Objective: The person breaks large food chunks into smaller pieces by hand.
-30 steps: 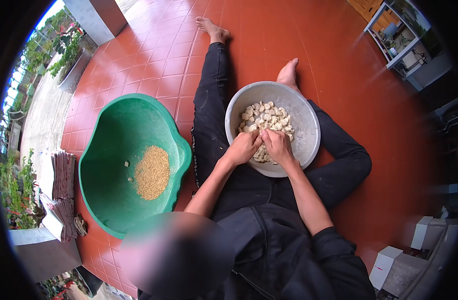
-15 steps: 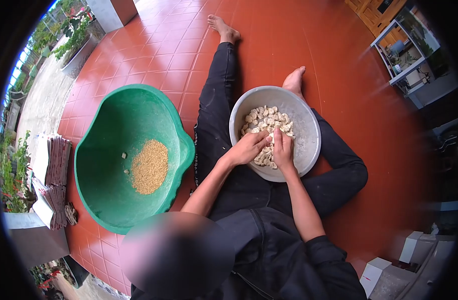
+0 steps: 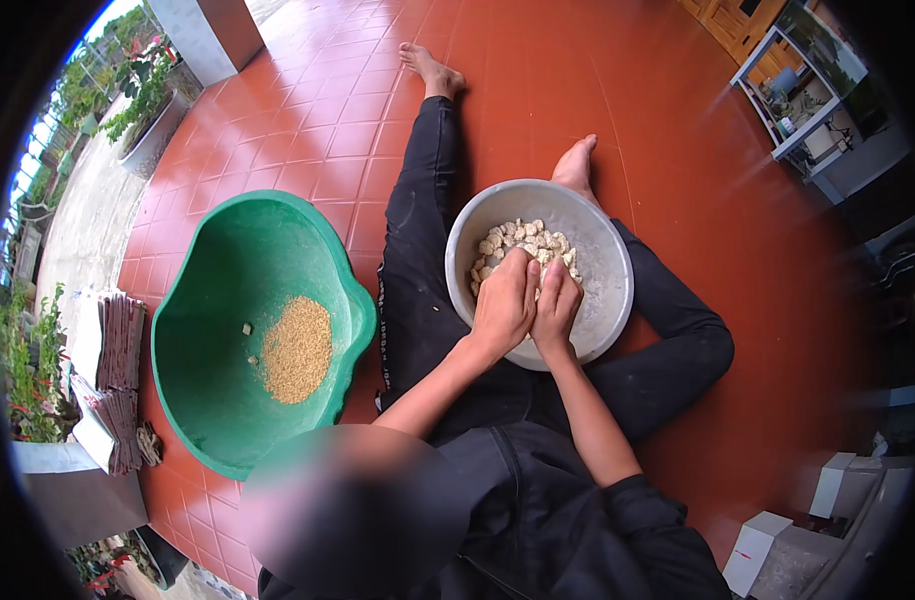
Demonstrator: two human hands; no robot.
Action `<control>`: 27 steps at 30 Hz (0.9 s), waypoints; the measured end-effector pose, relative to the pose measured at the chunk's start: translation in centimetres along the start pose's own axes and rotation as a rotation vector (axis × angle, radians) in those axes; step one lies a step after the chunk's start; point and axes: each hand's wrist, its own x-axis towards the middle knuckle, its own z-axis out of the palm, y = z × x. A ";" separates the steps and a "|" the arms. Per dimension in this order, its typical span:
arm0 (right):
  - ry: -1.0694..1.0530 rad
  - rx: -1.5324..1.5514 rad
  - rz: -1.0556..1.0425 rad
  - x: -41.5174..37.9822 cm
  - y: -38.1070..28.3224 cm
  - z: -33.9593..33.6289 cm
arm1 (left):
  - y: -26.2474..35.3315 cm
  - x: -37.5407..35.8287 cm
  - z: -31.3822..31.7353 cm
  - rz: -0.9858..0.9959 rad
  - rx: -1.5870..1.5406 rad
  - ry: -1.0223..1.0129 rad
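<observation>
A round grey metal basin (image 3: 609, 275) rests between my legs, with many pale, lumpy dried pieces (image 3: 537, 238) in its bottom. Over the near half of it, my left hand (image 3: 504, 308) and my right hand (image 3: 555, 308) are pressed side by side, thumbs up and fingers curled inward. Both are closed. Whatever sits between the fingers is hidden from above. To the left stands a big green plastic tub (image 3: 227, 260) holding a heap of tan, coarse grains (image 3: 297, 350) and a couple of small pale bits.
My outstretched leg (image 3: 412, 220) lies between tub and basin; the other is bent around the basin. Folded paper stacks (image 3: 117, 345) stand left of the tub. A glass-sided cabinet (image 3: 797, 100) is at upper right. Red tiles (image 3: 327, 120) cover the floor.
My hands have drawn closer together, with the left one turning more upright beside the right. A pale piece seen between the fingertips before is now hidden. The view has shifted slightly.
</observation>
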 end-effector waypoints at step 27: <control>0.046 0.053 -0.214 0.2 -0.8 -1.1 | 0.2 -2.1 2.4 -0.267 -0.480 0.065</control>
